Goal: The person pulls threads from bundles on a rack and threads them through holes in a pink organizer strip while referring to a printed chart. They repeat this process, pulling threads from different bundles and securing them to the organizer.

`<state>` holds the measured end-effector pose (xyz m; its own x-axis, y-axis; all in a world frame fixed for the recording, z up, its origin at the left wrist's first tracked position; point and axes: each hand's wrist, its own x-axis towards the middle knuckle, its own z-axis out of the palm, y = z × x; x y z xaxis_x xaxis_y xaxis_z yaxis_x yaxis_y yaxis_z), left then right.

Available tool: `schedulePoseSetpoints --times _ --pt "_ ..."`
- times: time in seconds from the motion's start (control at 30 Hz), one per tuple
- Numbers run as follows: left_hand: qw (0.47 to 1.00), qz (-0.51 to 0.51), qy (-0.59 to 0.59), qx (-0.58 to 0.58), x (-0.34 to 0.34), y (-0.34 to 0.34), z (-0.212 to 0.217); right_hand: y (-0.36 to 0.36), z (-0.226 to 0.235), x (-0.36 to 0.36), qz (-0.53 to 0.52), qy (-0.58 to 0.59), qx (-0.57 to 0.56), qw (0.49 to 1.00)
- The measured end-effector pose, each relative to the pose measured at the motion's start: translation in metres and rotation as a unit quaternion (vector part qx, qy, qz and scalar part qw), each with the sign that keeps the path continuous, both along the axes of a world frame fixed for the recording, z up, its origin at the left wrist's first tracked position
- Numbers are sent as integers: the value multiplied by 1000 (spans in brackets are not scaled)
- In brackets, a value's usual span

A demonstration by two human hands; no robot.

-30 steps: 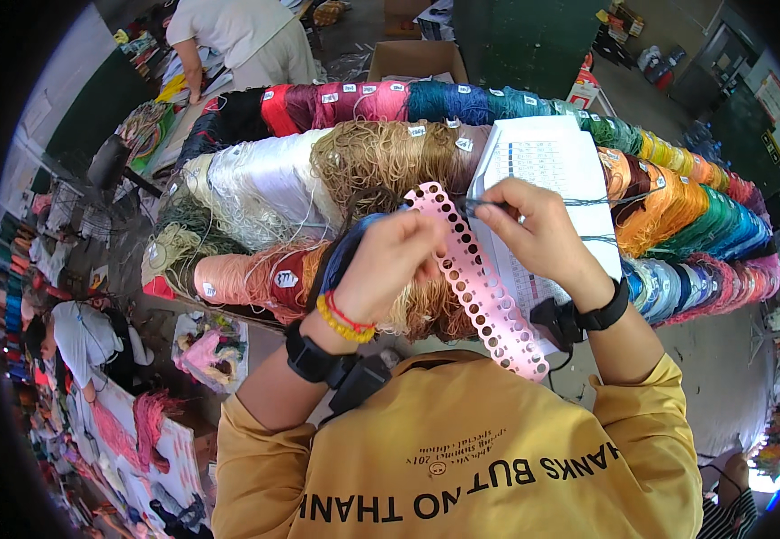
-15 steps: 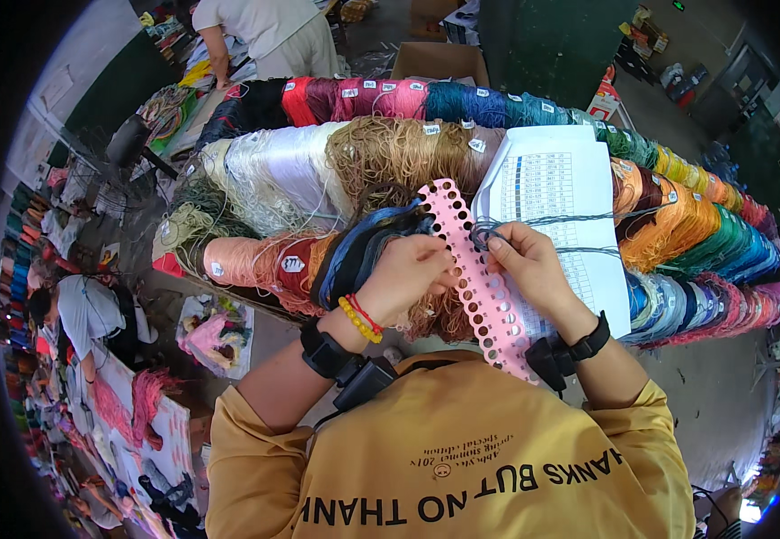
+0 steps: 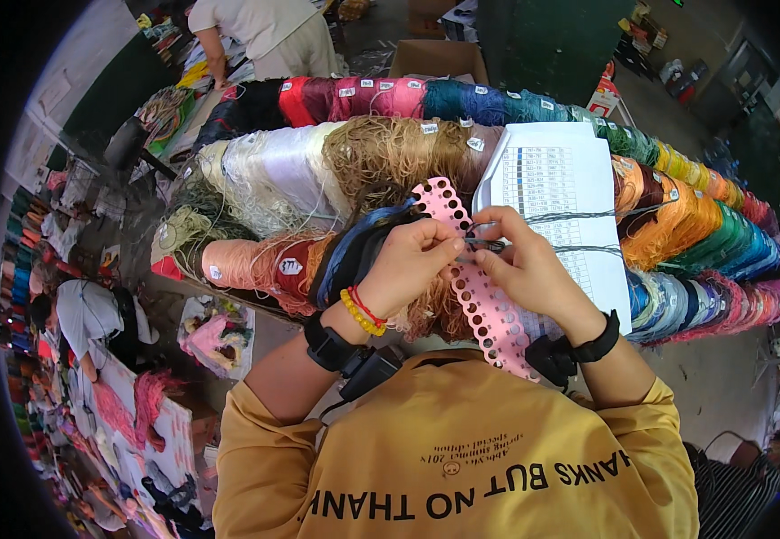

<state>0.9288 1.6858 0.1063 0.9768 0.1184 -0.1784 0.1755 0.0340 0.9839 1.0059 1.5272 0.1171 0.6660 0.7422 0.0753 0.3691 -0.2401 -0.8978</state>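
Note:
A pink strip with round holes along its edges (image 3: 438,199) lies slantwise in front of me, over the thread spools. My left hand (image 3: 411,266) is closed at its left side, thumb and forefinger pinching dark grey-blue thread. My right hand (image 3: 534,274) holds the same thread over the strip, close to the left fingertips. From there the strands (image 3: 579,216) run right across a stack of printed sheets (image 3: 547,144). Blue and black thread hanks (image 3: 354,247) hang from the strip's left edge, partly hidden by my left hand.
Rows of thread spools surround the strip: white (image 3: 260,171), tan (image 3: 390,153), orange (image 3: 669,211) and peach (image 3: 237,260). Behind them stands a cardboard box (image 3: 439,61). One person (image 3: 269,36) bends over a table at the back; another (image 3: 98,314) works at the left.
My right hand has moved left, bringing the loose loop of thread to the strip. My left fingertips have come up to meet it, and both hands now grip the thread close together.

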Motion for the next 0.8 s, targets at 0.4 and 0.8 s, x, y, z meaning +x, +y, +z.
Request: schedulePoseSetpoints --times 0.4,0.8 --pt "991 8 56 -123 -25 6 -9 6 0 -3 34 -68 -45 996" --pt "993 10 114 -9 -29 -3 -2 7 -17 -2 18 130 93 987"
